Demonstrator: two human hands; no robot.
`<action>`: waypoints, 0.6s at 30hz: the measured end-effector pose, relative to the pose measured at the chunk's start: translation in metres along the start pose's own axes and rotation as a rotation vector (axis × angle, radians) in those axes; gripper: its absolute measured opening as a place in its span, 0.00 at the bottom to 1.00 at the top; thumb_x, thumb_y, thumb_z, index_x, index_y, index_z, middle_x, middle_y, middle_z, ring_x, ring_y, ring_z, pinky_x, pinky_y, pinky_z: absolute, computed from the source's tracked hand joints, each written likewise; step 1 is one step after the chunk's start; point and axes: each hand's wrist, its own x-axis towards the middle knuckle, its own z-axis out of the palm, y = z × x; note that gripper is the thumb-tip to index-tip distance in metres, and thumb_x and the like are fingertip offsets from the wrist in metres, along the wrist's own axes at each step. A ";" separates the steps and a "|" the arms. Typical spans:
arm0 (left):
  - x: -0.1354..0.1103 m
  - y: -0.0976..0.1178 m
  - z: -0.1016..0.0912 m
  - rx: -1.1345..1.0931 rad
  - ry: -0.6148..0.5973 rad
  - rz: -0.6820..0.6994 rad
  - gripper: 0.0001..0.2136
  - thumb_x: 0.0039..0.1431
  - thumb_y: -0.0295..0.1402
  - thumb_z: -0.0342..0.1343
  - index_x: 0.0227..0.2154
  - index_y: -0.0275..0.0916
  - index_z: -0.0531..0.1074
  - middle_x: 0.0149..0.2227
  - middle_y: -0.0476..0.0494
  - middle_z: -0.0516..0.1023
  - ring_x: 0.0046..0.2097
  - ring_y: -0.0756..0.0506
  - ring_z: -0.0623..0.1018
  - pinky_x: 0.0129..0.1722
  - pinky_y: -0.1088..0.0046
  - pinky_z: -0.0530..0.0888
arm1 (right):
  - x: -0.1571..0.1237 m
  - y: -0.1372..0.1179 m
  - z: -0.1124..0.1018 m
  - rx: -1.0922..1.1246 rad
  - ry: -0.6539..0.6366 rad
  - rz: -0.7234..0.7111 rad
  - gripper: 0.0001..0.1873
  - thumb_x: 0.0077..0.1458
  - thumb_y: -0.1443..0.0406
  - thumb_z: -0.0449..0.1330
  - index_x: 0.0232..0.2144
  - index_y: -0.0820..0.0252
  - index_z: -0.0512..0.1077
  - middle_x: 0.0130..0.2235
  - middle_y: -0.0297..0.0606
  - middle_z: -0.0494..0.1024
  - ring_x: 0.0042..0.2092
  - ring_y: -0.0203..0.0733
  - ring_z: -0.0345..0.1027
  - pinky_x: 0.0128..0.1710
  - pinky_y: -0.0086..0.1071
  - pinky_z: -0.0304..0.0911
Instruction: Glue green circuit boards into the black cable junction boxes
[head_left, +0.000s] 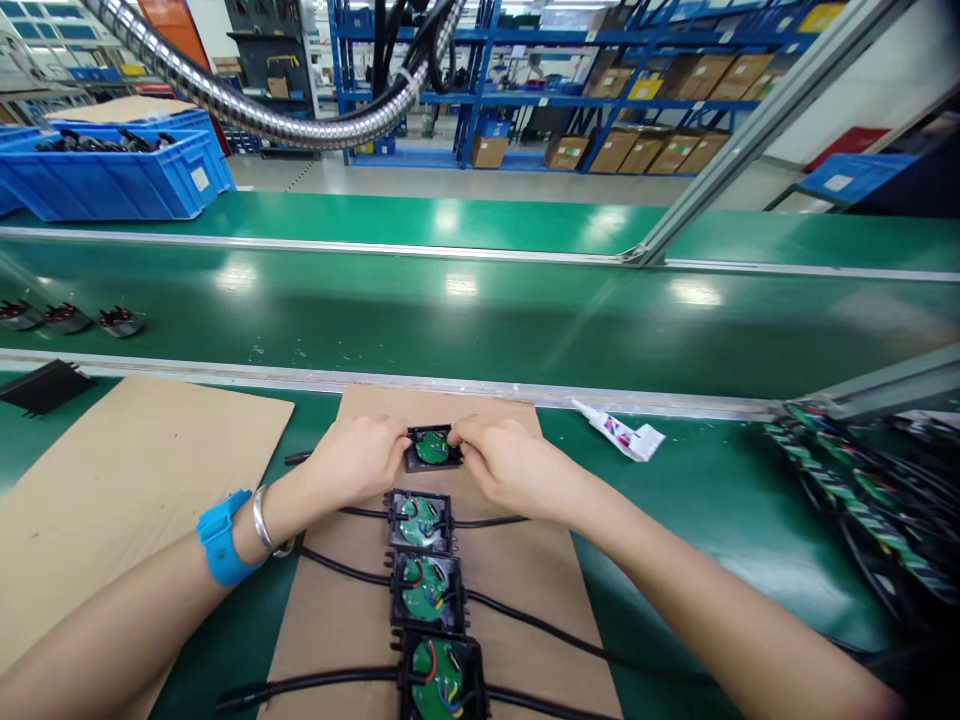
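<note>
A black plastic housing with a round green circuit board (pixel 433 447) lies at the far end of a brown cardboard sheet (pixel 525 590). My left hand (pixel 360 455) pinches its left side, and my right hand (pixel 499 460) grips its right side. Closer to me, three similar housings form a column: one (pixel 420 522) just below my hands, another (pixel 427 590) in the middle, and the nearest (pixel 442 680) cut off by the frame's bottom. Black cables (pixel 540 628) run out of their sides, and coloured wires show on the boards. My fingertips partly cover the gripped housing's edges.
A white glue tube (pixel 621 432) lies right of the cardboard. Bundled cables (pixel 870 510) are heaped at far right. Another cardboard sheet (pixel 142 500) and a black cover (pixel 46 387) lie left. Several small motor-like parts (pixel 120 321) sit on the green conveyor (pixel 420 340). A metal conduit (pixel 285 125) hangs overhead.
</note>
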 end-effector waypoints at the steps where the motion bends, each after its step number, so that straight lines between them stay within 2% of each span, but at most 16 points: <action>1: 0.001 0.000 0.001 0.010 -0.003 -0.003 0.12 0.64 0.32 0.43 0.36 0.36 0.72 0.34 0.38 0.80 0.34 0.39 0.79 0.31 0.66 0.70 | 0.002 0.001 0.001 -0.004 -0.008 -0.009 0.17 0.54 0.74 0.47 0.38 0.66 0.75 0.39 0.45 0.78 0.41 0.44 0.71 0.42 0.36 0.63; 5: 0.002 -0.003 0.003 0.014 -0.025 -0.014 0.13 0.65 0.33 0.42 0.36 0.36 0.71 0.35 0.37 0.79 0.34 0.38 0.79 0.31 0.65 0.70 | 0.007 0.005 0.007 -0.010 -0.050 -0.049 0.21 0.53 0.72 0.48 0.44 0.62 0.75 0.39 0.43 0.78 0.40 0.43 0.70 0.39 0.33 0.61; 9: 0.002 -0.008 0.005 -0.017 -0.046 -0.024 0.13 0.64 0.33 0.42 0.36 0.37 0.72 0.35 0.39 0.79 0.34 0.39 0.78 0.31 0.66 0.69 | 0.011 0.008 0.010 -0.102 -0.150 -0.039 0.23 0.56 0.67 0.47 0.50 0.57 0.74 0.37 0.44 0.76 0.38 0.44 0.70 0.36 0.34 0.59; 14: 0.001 -0.012 0.006 -0.102 -0.047 -0.011 0.09 0.61 0.32 0.48 0.36 0.38 0.72 0.36 0.43 0.78 0.35 0.44 0.77 0.33 0.70 0.68 | 0.015 0.008 0.012 -0.165 -0.193 -0.038 0.25 0.56 0.65 0.45 0.51 0.56 0.73 0.37 0.45 0.75 0.37 0.47 0.70 0.35 0.36 0.57; 18: -0.002 -0.013 0.006 -0.163 -0.035 -0.015 0.06 0.58 0.30 0.52 0.34 0.38 0.73 0.36 0.47 0.78 0.36 0.46 0.75 0.35 0.73 0.67 | 0.007 0.001 0.014 -0.162 -0.188 -0.025 0.24 0.56 0.65 0.45 0.49 0.57 0.74 0.36 0.44 0.75 0.35 0.46 0.69 0.33 0.35 0.55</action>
